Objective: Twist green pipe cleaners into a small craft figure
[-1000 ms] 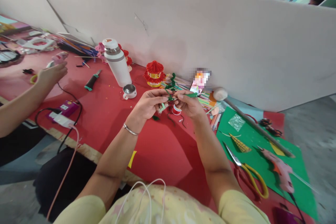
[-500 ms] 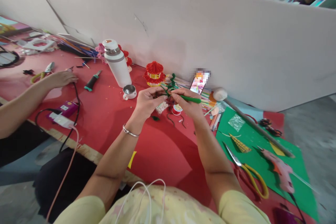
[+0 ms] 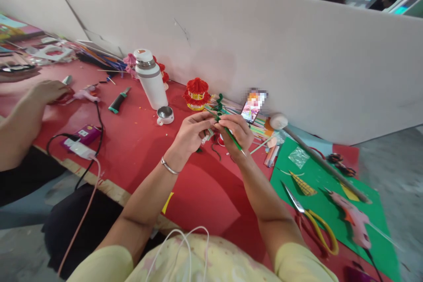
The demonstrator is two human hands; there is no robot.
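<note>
Both hands meet over the red table, around a small green fuzzy piece [image 3: 217, 118]. My left hand [image 3: 194, 131] pinches this piece between thumb and fingers. In my right hand [image 3: 236, 131] is a thin green-handled tool [image 3: 233, 138], lying slanted across the palm, its pale tip toward the wrist. The right fingertips touch the green piece too. Below the hands are white beads [image 3: 207, 136] and a red spool [image 3: 221, 140], partly hidden. Behind them stands a red and yellow fuzzy lantern [image 3: 197, 93], with a lit phone [image 3: 254, 106] to the right.
A white bottle [image 3: 150, 80] and its cup [image 3: 165, 115] stand left. Scissors [image 3: 309, 216] and a pink glue gun [image 3: 352, 218] lie right, near a stick [image 3: 324, 165] on a green sheet [image 3: 280, 176]. Another person's hand [image 3: 51, 91] is at far left.
The green tool has swung from pointing right to slanting down toward my right wrist. The other person's hand has moved left, uncovering a second pink glue gun.
</note>
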